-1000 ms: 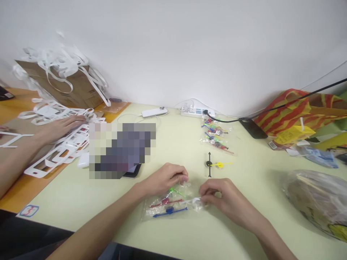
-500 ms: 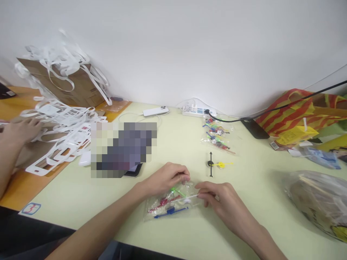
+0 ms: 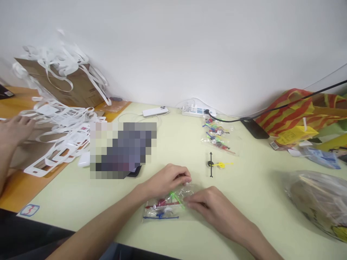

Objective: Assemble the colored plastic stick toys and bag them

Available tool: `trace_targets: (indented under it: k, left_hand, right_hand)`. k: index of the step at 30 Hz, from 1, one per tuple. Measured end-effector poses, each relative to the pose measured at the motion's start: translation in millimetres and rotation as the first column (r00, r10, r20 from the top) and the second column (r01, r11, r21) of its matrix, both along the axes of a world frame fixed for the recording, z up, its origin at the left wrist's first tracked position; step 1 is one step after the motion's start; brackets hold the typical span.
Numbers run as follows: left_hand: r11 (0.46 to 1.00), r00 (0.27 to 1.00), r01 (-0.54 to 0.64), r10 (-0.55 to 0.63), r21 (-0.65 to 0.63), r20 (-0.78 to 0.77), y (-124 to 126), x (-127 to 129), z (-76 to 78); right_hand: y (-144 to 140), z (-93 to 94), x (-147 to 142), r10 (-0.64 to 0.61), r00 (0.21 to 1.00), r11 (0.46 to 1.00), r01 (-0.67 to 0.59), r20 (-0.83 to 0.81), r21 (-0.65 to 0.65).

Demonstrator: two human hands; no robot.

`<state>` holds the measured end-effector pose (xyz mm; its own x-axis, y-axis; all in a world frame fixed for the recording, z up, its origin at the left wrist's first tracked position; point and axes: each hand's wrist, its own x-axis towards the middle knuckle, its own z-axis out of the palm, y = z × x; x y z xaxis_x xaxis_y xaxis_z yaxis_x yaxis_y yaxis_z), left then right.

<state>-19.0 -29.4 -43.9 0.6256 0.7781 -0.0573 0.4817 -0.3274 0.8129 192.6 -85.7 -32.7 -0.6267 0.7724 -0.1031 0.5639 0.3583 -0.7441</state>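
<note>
Both hands work the mouth of a small clear plastic bag (image 3: 165,207) of coloured plastic pointer pieces, lying on the pale yellow-green tabletop (image 3: 244,202) just in front of the person.

The left hand (image 3: 166,179) pinches the bag's upper edge, its grip pressed together; the right hand (image 3: 210,204) holds the right end, fingertips curled under, so its grip cannot be made out. Judged from this, pinning the bag flat while pressing along the opening would suit. The opening itself is hidden beneath the fingers, and the pieces blur together.
</note>
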Motion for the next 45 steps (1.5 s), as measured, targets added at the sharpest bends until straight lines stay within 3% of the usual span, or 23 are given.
trace_targets:
  k: [3,6,11,16,26,36,42,45]
  left_hand:
    - [1.000,1.000,0.008,-0.008,-0.001,-0.019,0.0,-0.4,0.6]
    - [1.000,0.999,0.001,0.000,0.007,-0.040,0.3,-1.3,0.2]
    - [1.000,0.999,-0.003,0.005,0.030,-0.054,3.0,-4.7,-1.3]
    - [0.996,0.996,-0.029,0.035,0.081,-0.076,6.1,-7.3,-2.4]
    - [0.996,0.995,-0.030,0.037,0.080,-0.091,6.8,-7.5,-4.2]
    - [0.994,0.994,-0.032,0.042,0.102,-0.099,7.4,-6.6,-3.2]
    - [0.995,0.995,-0.043,0.051,0.093,-0.087,7.3,-5.7,-0.8]
    - [0.995,0.996,-0.055,0.061,0.079,-0.072,6.9,-6.5,-1.7]
  right_hand:
    - [14.5,13.1,26.5,-0.136,0.991,0.991,0.136,-0.016,-0.012]
    - [38.4,14.1,55.6,-0.341,0.936,0.928,0.321,0.084,0.188]
    - [62.4,-10.5,76.2,-0.305,0.940,0.846,0.194,0.153,0.497]
    - [52.1,-28.7,67.4,-0.271,0.932,0.839,0.107,0.240,0.533]
    - [46.0,-26.7,56.1,-0.257,0.959,0.876,0.177,0.123,0.448]
    - [51.7,-39.1,47.9,-0.389,0.921,0.763,0.326,-0.005,0.558]
    - [51.1,-31.5,15.2,-0.515,0.836,0.652,0.238,0.189,0.720]
    - [59.1,-26.7,-0.4,-0.582,0.754,0.639,0.192,0.304,0.745]
